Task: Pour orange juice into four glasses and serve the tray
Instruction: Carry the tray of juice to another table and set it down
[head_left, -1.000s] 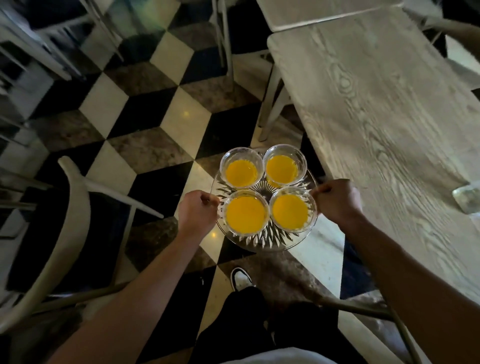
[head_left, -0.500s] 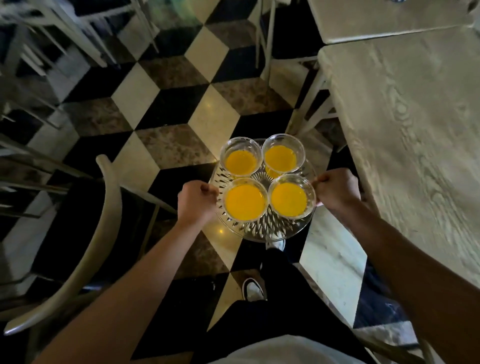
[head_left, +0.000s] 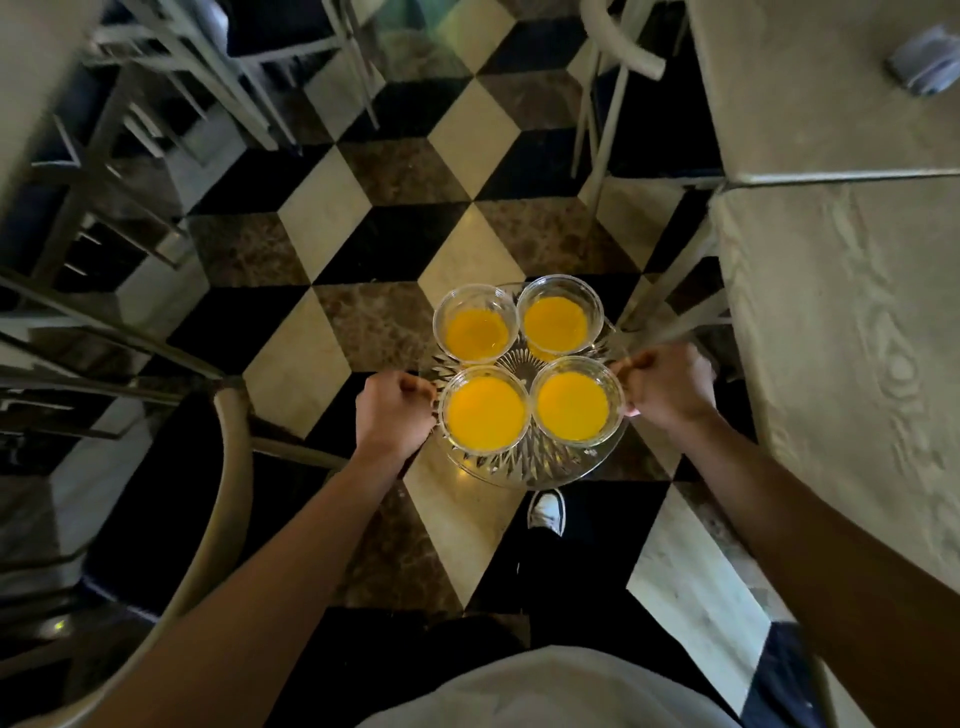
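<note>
The pouring looks done and the serving is what remains — all four glasses hold orange juice, and the tray (head_left: 524, 465) is carried in the air above the chequered floor (head_left: 363, 249), not yet set down on any bench; the left hand (head_left: 393, 410) grips the tray's left edge with its fingers (head_left: 415, 387) curled over the rim, and the right hand (head_left: 667, 384) grips the right edge the same way, fingers (head_left: 626, 371) clamped on the glass rim; between the two hands sit the near left glass (head_left: 485, 410) and the near right glass (head_left: 573, 405), both filled close to the brim with opaque orange; just beyond the fingers stand the far left glass (head_left: 477, 332) and the far right glass (head_left: 556, 323), whose juice seems to lie a little lower; the four stand upright, packed rim to rim; the tray itself is clear cut glass with a starburst pattern; a pale wooden bench (head_left: 841, 322) lies to the right of the right hand — a likely place to serve, though I cannot tell which bench is meant; the full glasses call for a level carry.
</note>
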